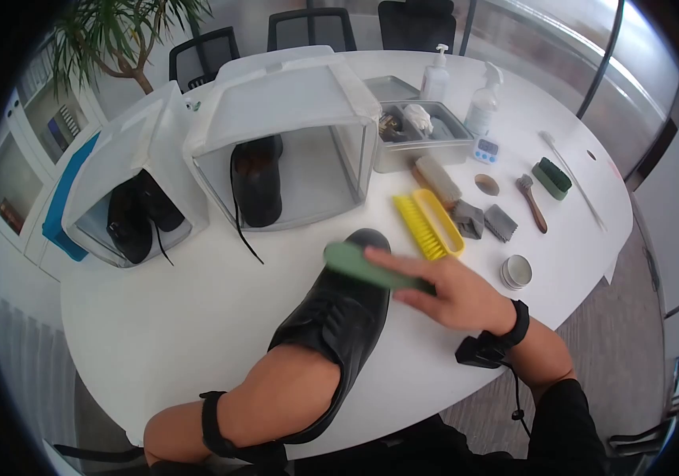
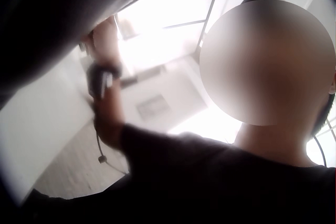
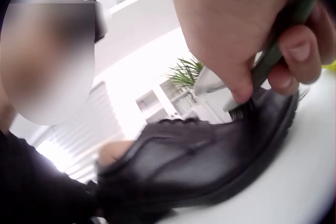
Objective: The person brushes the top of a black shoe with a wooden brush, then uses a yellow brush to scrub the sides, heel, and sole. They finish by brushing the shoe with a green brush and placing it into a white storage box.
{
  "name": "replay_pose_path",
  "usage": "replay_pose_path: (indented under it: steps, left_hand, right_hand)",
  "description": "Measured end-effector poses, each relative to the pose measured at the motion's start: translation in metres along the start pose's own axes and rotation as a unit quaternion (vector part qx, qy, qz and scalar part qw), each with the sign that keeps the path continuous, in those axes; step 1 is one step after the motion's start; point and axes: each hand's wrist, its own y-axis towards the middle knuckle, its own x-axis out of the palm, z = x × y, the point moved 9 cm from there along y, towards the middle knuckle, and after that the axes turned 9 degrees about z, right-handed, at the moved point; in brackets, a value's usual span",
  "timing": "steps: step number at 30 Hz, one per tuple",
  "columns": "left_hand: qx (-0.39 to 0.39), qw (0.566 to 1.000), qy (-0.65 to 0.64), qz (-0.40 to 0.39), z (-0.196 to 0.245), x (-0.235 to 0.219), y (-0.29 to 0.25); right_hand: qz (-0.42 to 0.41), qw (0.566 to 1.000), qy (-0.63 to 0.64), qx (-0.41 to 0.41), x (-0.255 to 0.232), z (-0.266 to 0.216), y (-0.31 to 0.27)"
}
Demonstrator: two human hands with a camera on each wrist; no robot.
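A black lace-up leather shoe [image 1: 359,313] is tilted over the white table, toe pointing away. The left hand [image 1: 301,369] reaches into its opening, so the fingers are hidden inside; the left wrist view shows only a dark blurred shoe edge. My right hand [image 1: 466,293] grips a green-handled shoe brush [image 1: 351,263], thumb and fingers on opposite sides of the handle. In the right wrist view the dark bristles [image 3: 242,111] meet the leather near the toe of the shoe [image 3: 194,155].
Two white boxes [image 1: 284,99] [image 1: 121,147] at the back left hold black shoes [image 1: 258,182]. To the right lie a yellow brush [image 1: 423,226], grey cloths [image 1: 500,224], a round tin [image 1: 516,272], a wooden-handled brush [image 1: 531,204] and a green brush [image 1: 551,178]. Behind stand a metal bin [image 1: 423,155], bottles [image 1: 482,111] and a timer [image 1: 485,151].
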Motion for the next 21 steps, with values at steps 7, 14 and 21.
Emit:
replay_pose_path:
  steps: [7, 14, 21]
  left_hand:
    - [0.014, 1.0, -0.011, 0.025, 0.002, -0.002, 0.003]
    - [0.047, 0.995, -0.008, 0.087, 0.01, -0.013, 0.013]
    - [-0.015, 0.999, -0.011, -0.042, -0.001, 0.005, 0.006]
  right_hand:
    - [-0.067, 0.996, 0.06, 0.017, 0.013, -0.01, -0.003]
    - [-0.073, 0.991, 0.052, 0.096, 0.016, 0.002, -0.004]
    - [0.011, 1.0, -0.009, 0.016, 0.001, 0.001, -0.001]
